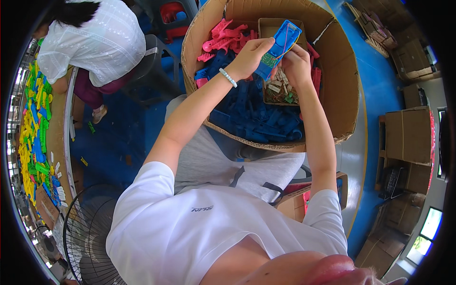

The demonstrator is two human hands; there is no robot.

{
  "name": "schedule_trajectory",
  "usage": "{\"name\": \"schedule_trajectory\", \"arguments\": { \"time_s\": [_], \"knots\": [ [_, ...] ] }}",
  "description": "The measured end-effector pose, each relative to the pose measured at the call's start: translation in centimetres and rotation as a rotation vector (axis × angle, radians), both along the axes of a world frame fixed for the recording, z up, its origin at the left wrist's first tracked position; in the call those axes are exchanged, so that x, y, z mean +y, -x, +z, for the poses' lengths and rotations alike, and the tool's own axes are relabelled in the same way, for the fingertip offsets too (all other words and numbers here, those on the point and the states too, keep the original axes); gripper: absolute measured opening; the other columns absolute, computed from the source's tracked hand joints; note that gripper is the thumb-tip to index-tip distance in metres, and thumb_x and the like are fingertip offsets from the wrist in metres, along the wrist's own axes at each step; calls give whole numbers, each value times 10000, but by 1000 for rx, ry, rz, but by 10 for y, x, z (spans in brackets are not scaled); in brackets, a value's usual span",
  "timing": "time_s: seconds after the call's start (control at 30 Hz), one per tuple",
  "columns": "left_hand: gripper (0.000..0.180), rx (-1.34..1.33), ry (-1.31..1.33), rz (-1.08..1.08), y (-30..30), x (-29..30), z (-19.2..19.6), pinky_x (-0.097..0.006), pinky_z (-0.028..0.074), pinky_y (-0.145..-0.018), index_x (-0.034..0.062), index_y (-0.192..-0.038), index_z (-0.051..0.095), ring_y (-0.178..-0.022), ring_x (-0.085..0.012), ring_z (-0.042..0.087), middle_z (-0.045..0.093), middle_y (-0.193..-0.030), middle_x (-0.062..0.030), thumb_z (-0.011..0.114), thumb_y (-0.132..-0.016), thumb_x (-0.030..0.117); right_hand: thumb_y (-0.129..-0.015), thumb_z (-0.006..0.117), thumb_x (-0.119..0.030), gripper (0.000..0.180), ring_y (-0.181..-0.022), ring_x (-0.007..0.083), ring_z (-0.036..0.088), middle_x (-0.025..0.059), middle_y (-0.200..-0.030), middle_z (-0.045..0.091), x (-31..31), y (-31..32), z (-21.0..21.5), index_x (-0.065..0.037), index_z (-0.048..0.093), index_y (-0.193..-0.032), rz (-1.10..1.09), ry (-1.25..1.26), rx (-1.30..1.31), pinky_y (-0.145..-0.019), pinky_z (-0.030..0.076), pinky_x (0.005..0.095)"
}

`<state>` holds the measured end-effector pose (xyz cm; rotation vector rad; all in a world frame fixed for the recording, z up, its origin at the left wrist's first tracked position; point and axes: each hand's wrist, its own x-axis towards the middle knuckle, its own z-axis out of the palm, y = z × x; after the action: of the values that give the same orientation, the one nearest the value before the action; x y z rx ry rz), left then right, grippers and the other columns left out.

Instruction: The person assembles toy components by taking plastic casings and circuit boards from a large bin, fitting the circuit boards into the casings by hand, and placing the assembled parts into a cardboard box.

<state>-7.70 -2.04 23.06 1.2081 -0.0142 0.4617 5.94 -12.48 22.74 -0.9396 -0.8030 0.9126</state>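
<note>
Between my two hands, above a big cardboard box, is a blue plastic housing with a small green circuit board and thin red wires inside. My left hand, with a beaded bracelet at the wrist, is closed on its left side. On the other side my right hand is closed, its fingers at the edge of the housing and partly hidden. Below, a smaller carton inside the box holds small pale and green pieces. Blue plastic parts and pink plastic parts lie around it.
At left, another person sits by a long table heaped with yellow, green and blue plastic parts. A black fan stands at my lower left. Cardboard boxes are stacked along the right. Behind the person is a dark stool.
</note>
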Motion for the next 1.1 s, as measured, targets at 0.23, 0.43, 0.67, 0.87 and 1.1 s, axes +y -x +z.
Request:
{"name": "schedule_trajectory", "arguments": {
  "time_s": [0.23,0.43,0.67,0.87,1.1],
  "knots": [
    [406,31,-175,54,0,5,-3,-285,504,-527,-2,-939,580,-573,-167,627,624,-749,-89,423,-1013,365,-903,539,-54,172,-787,197,601,108,-938,651,-4,1,15,34,623,-1024,20,-88,82,-724,485,346],
    [344,135,-748,351,-1,4,-7,-260,477,-601,-11,-976,544,-679,-118,619,632,-768,-81,511,-980,332,-861,670,-32,155,-850,190,644,107,-950,674,-5,2,11,31,640,-999,-98,-94,57,-775,522,341],
    [404,-15,-593,409,-9,5,-17,-323,511,-736,5,-1134,401,-848,-244,691,679,-909,-186,600,-936,295,-874,652,-29,141,-859,187,651,130,-967,677,-4,13,21,44,637,-993,-157,-140,-82,-737,555,335],
    [357,-117,-720,479,-9,3,-16,-280,489,-703,22,-1175,368,-780,-140,627,651,-854,-115,568,-955,221,-884,637,-28,166,-874,179,646,136,-996,671,2,18,12,55,616,-1027,-143,-194,9,-778,535,311],
    [409,-154,-659,445,-8,2,-18,-292,490,-741,19,-1228,357,-817,-146,624,651,-914,-124,581,-945,212,-866,642,-4,115,-790,163,643,81,-888,663,-3,19,19,39,616,-969,-242,-136,-163,-702,543,309]
  ]
}}
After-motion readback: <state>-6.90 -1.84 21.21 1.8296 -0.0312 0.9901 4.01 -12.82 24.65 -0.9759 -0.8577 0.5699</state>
